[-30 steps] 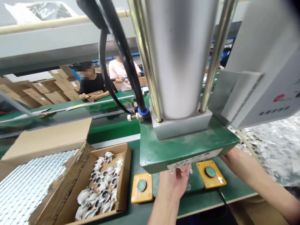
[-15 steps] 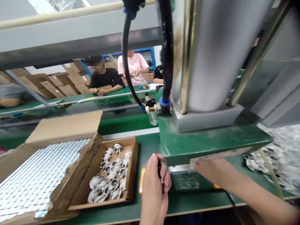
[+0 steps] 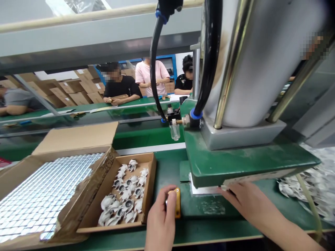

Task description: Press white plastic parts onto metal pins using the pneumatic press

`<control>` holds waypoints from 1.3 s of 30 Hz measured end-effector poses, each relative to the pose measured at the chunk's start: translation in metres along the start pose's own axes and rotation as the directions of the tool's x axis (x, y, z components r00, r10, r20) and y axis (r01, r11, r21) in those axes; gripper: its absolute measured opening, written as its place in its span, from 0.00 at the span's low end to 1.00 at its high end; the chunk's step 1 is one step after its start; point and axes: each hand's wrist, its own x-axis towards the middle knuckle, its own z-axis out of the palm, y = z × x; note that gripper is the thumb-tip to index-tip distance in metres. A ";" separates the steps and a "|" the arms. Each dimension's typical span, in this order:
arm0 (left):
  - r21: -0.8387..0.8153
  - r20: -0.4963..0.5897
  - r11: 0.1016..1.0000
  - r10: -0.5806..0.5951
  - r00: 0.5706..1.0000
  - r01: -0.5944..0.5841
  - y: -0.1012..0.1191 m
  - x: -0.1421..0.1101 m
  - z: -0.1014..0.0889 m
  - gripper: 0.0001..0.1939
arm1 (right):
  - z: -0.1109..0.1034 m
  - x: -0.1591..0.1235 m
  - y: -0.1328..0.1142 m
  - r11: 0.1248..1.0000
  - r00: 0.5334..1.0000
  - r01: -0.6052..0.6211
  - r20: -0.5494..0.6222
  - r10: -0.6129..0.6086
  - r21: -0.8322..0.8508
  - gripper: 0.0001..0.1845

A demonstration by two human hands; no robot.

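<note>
My left hand (image 3: pixel 161 218) is beside a yellow control box (image 3: pixel 178 203) at the bench's front. Its fingers are curled, with a small dark piece partly showing between them; its kind is hidden. Under the green head of a press (image 3: pixel 251 164) reaches my right hand (image 3: pixel 247 198), its fingertips at the edge of a white plate (image 3: pixel 204 190). The press head and my hand's own back hide most of those fingers, so I cannot see whether they hold anything. Left of my left hand, a cardboard tray (image 3: pixel 148 195) holds several white finned impellers (image 3: pixel 128 205) with dark centres.
An open carton (image 3: pixel 102 170) packed with rows of shiny metal cylinders (image 3: pixel 60 184) stands at left. More white finned parts (image 3: pixel 293 190) lie in plastic at right. Black air hoses (image 3: pixel 209 66) hang by the press cylinder (image 3: pixel 246 69). Several people sit or stand across the line.
My left hand has moved left and down, away from the press to the yellow box. My right hand stays under the press head. The view has shifted, placing the press farther right.
</note>
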 end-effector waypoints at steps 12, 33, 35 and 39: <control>0.906 0.276 0.233 0.308 0.910 -0.353 -0.037 -0.008 -0.026 0.18 | 0.006 -0.074 0.043 0.966 0.995 0.026 -0.084 -0.049 -0.258 0.20; -0.424 0.457 0.829 -0.153 0.876 0.366 0.030 -0.013 0.037 0.11 | -0.022 0.023 0.010 0.777 0.922 -0.347 0.342 0.180 0.525 0.21; -0.427 0.459 0.837 -0.125 0.880 0.342 0.029 -0.014 0.038 0.12 | -0.028 0.035 0.001 0.746 0.936 -0.320 0.319 0.152 0.584 0.20; -0.356 0.498 0.857 -0.164 0.852 0.373 0.024 -0.016 0.031 0.15 | -0.026 0.045 -0.007 0.593 0.905 -0.391 0.410 0.111 0.703 0.15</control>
